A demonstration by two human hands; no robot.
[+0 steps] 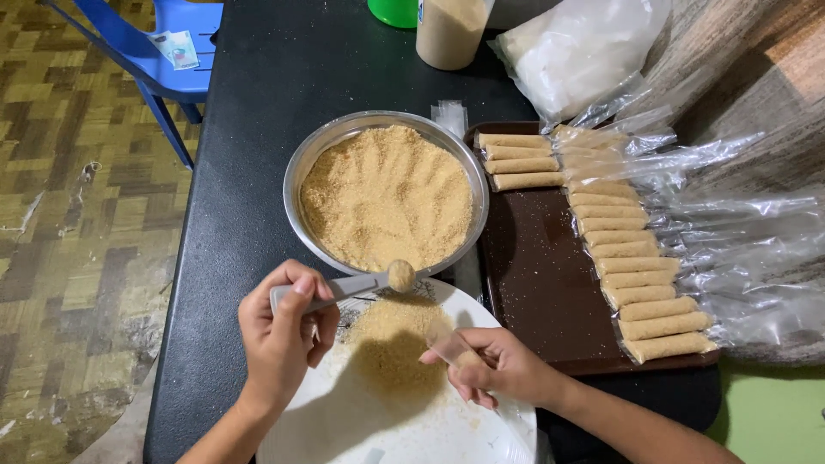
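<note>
Left hand (279, 339) pinches a heaped spoon (378, 279) over the white plate (481, 430); right hand (503, 365) curls round a slim clear bag (447, 346), mouth tilted toward the spoon. A long row of filled packets (640, 275) already lines the brown tray (533, 283). Plenty left, I'd judge: the steel bowl (301, 180) brims with sandy, golden-brown crumbs (387, 198).

Black table (258, 129), blue chair (163, 51), patterned floor (69, 215)
</note>
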